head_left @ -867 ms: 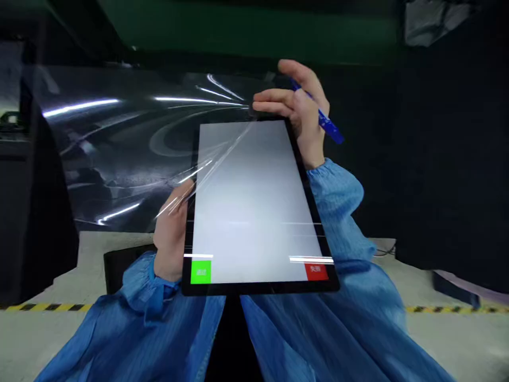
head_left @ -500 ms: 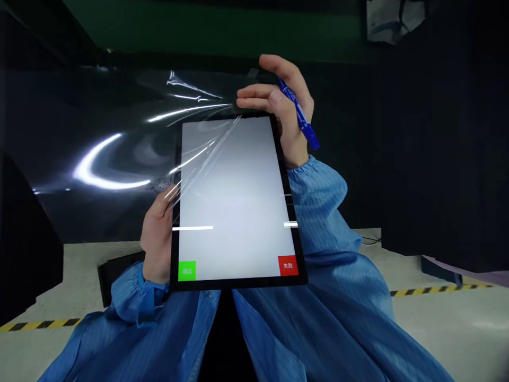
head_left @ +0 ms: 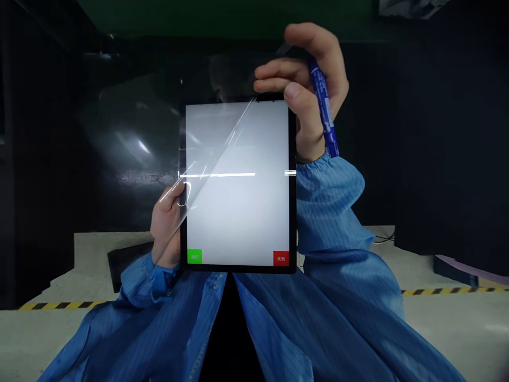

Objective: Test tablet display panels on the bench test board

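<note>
A black-framed tablet (head_left: 246, 212) shows a pale, lit screen with a green box at its lower left and a red box at its lower right. My left hand (head_left: 167, 223) grips its left edge, thumb at the frame, fingers hidden behind. A clear plastic film (head_left: 207, 138) lies over the screen's upper left part and spreads leftward past the edge. At the tablet's top right corner is my right hand (head_left: 314, 85), with a blue marker (head_left: 325, 109) held across it. Its fingertips are by the film near the top edge; their contact with it is unclear.
Beyond the tablet lies a dark surface (head_left: 358, 185) with a green area (head_left: 230, 21) at the back. Pale floor with yellow and black tape (head_left: 63, 305) shows below. A dark flat object (head_left: 127, 260) is behind the left sleeve.
My right hand has moved up and right with the marker. The tablet now sits straighter and slightly higher in view. The film's bright reflections have faded, and its fold reaches lower along the left side.
</note>
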`<state>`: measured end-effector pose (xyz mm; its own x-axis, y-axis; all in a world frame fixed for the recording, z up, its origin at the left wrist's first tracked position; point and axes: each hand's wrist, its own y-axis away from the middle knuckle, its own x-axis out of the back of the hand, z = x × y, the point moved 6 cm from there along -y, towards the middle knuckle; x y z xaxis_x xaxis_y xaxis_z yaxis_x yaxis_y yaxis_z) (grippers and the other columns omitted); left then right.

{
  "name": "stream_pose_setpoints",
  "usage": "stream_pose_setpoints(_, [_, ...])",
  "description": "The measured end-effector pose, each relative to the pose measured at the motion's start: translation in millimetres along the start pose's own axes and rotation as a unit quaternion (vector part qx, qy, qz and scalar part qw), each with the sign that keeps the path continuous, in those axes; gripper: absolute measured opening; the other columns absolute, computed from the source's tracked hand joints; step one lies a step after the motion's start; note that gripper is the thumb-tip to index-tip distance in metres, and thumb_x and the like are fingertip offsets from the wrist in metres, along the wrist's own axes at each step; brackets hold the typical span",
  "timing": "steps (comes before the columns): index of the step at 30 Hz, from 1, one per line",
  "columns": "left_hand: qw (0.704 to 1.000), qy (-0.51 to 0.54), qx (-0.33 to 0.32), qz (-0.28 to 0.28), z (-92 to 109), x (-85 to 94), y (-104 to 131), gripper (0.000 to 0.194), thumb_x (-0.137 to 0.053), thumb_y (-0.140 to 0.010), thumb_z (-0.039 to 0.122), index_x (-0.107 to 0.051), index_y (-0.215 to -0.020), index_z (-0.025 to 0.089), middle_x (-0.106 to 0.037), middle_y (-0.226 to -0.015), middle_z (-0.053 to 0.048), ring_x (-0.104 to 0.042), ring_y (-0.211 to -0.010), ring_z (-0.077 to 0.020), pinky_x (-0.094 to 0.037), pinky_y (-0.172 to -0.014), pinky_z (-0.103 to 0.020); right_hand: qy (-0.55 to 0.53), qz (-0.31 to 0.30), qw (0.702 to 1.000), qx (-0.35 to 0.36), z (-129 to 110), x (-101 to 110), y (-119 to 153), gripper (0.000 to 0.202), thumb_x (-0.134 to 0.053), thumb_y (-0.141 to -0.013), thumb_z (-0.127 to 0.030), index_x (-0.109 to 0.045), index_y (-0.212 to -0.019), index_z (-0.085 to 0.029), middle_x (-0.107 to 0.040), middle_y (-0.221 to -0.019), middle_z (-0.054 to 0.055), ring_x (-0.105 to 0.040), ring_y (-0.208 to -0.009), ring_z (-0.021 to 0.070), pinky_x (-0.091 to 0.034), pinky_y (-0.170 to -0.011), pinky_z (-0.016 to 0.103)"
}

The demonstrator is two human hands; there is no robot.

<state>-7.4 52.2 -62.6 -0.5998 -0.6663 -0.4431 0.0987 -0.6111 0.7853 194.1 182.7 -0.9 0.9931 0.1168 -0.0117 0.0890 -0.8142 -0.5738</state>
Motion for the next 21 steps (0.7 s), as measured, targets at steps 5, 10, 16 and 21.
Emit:
stream_pose_setpoints(5, [1.0,0.0,-0.006,0.019,-3,2.2,2,0.028,-0.038,-0.097,0.024,-0.061,-0.084,0.018,-0.072,-0.086,-0.005,-0.067,-0.11,-0.0253,-0.057,-0.096,-0.038,-0.045,-0.009,0.996,0.075,5,0,-2,0.037,-0.067,-0.085,-0.043,-0.059,-0.117,-0.027,-0.063,-0.122,0.0,-0.069,-0.099,0.0191,-0.063,-0.084,0.035])
stream_pose_setpoints(10, [1.0,-0.018,-0.002,0.001,-4,17.2,-10,0.016,-0.052,-0.089,0.019,-0.067,-0.085,0.018,-0.072,-0.08,-0.004,-0.067,-0.112,-0.0286,-0.057,-0.096,-0.039,-0.067,0.027,0.997,0.018,9,-1,-2,0.02,-0.061,-0.089,-0.037,-0.065,-0.107,-0.028,-0.069,-0.097,0.0,-0.068,-0.08,0.0174,-0.06,-0.075,0.032])
stream_pose_setpoints(16, [0.995,0.053,0.086,-0.018,-14,23.9,-18,0.033,-0.043,-0.078,0.018,-0.071,-0.095,0.016,-0.075,-0.089,-0.006,-0.064,-0.117,-0.0309,-0.055,-0.099,-0.044,-0.015,0.025,0.999,0.012,-22,-5,0,0.019,-0.056,-0.094,-0.043,-0.067,-0.099,-0.028,-0.064,-0.073,0.0,-0.061,-0.061,0.0196,-0.053,-0.06,0.036])
stream_pose_setpoints(21, [0.989,0.024,0.104,-0.102,-19,21.9,-19,0.025,-0.051,-0.06,0.018,-0.069,-0.077,0.015,-0.075,-0.092,-0.008,-0.066,-0.111,-0.0356,-0.056,-0.096,-0.046,0.054,-0.058,0.995,0.055,-65,-19,14,0.02,-0.067,-0.088,-0.042,-0.068,-0.104,-0.032,-0.069,-0.084,0.002,-0.067,-0.07,0.0235,-0.06,-0.071,0.041])
